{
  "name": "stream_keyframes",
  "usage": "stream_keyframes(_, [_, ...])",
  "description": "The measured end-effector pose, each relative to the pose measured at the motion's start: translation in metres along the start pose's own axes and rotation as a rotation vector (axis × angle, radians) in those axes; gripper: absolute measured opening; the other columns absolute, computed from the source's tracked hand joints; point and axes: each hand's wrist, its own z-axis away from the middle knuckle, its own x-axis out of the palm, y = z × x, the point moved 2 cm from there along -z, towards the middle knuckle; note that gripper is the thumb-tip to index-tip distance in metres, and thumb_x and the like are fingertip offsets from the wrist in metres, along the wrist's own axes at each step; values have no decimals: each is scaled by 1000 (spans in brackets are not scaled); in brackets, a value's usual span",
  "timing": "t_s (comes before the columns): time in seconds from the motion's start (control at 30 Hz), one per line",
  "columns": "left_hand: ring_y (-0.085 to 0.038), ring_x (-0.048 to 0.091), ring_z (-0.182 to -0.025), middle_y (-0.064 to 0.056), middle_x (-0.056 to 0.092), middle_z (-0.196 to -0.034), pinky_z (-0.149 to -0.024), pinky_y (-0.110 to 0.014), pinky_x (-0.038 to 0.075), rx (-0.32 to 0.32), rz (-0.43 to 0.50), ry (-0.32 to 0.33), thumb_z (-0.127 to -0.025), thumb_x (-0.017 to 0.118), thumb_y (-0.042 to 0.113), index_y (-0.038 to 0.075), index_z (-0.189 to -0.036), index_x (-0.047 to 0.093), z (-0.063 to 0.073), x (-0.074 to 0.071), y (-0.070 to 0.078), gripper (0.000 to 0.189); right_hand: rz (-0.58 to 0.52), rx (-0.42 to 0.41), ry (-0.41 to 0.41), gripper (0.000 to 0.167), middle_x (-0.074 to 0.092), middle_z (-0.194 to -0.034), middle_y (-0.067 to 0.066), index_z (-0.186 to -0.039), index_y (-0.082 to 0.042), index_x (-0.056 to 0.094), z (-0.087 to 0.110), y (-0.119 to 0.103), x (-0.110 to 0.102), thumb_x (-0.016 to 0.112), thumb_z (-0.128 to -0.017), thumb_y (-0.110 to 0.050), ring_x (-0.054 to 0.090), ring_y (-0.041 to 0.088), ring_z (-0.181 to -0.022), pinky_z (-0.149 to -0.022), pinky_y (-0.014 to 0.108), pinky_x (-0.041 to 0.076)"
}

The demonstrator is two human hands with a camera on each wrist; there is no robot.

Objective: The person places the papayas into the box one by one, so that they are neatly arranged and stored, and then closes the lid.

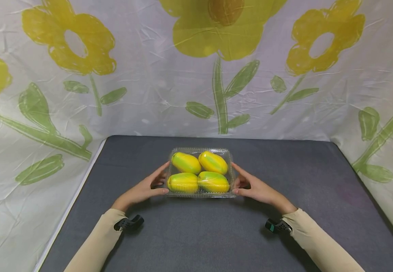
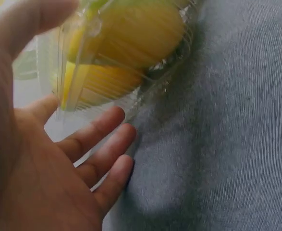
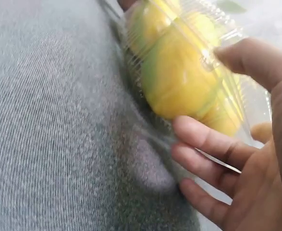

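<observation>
A clear plastic clamshell box (image 1: 201, 195) sits near the middle of the table, its lid down over several oval yellow-green fruits (image 1: 182, 183) that look like mangoes. My left hand (image 1: 144, 187) holds the box's left end, thumb at the near corner and index finger at the far one. On the opposite end my right hand (image 1: 255, 187) mirrors it, thumb near and index finger far. In both wrist views the other fingers spread loosely beside the ribbed wall, low over the cloth. The box's underside is hidden.
Dark grey cloth (image 1: 196, 234) covers the table, whose far edge lies a short way behind the box. A white curtain (image 1: 148, 98) with yellow flowers hangs behind and at both sides. Black bands (image 1: 128, 223) circle both wrists.
</observation>
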Motion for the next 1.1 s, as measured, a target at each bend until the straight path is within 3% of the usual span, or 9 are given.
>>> stream_keyframes(0.1, [-32,52,-125,-18,43,-144,-104,-49,48,-12,3,-6,-95,67,29,36,-159,5,0,1,2,89,-97,-19,-42,90,69,-94,12,-161,-24,-1,0,-1,1,64,-97,-21,66,28,-85,-77,30,55])
stream_keyframes(0.23, [-22,59,-95,-13,54,-114,-83,-33,53,4,48,-23,-96,66,24,34,-160,3,0,3,3,90,-245,-35,-94,91,70,-90,15,-160,-23,-6,0,-2,2,60,-99,-14,69,26,-84,-80,37,58])
stream_keyframes(0.4, [-29,56,-72,-8,59,-85,-69,-36,54,38,197,-70,-98,62,14,33,-159,-2,-1,7,-1,91,-370,-27,-116,93,71,-88,3,-160,-23,-9,0,-3,5,60,-99,-11,70,16,-85,-84,37,60])
stream_keyframes(0.67, [-37,56,-68,-10,66,-81,-69,-42,55,13,312,-87,-97,62,13,39,-158,-5,0,10,-2,94,-427,-43,-103,94,71,-85,-1,-160,-21,-9,0,-4,7,60,-98,-6,71,14,-85,-83,33,60])
stream_keyframes(0.9, [-29,61,-71,-6,67,-82,-67,-38,55,10,352,-75,-96,64,13,39,-158,-4,0,12,1,96,-433,-55,-79,95,71,-83,0,-160,-18,-7,0,-4,8,61,-96,-4,71,17,-84,-81,33,61])
stream_keyframes(1.1, [-27,63,-75,-8,63,-78,-72,-38,56,28,377,-62,-95,64,11,36,-159,-2,0,13,1,95,-461,-32,-45,96,69,-79,2,-161,-19,-3,1,-7,9,64,-94,-2,70,17,-81,-80,33,61])
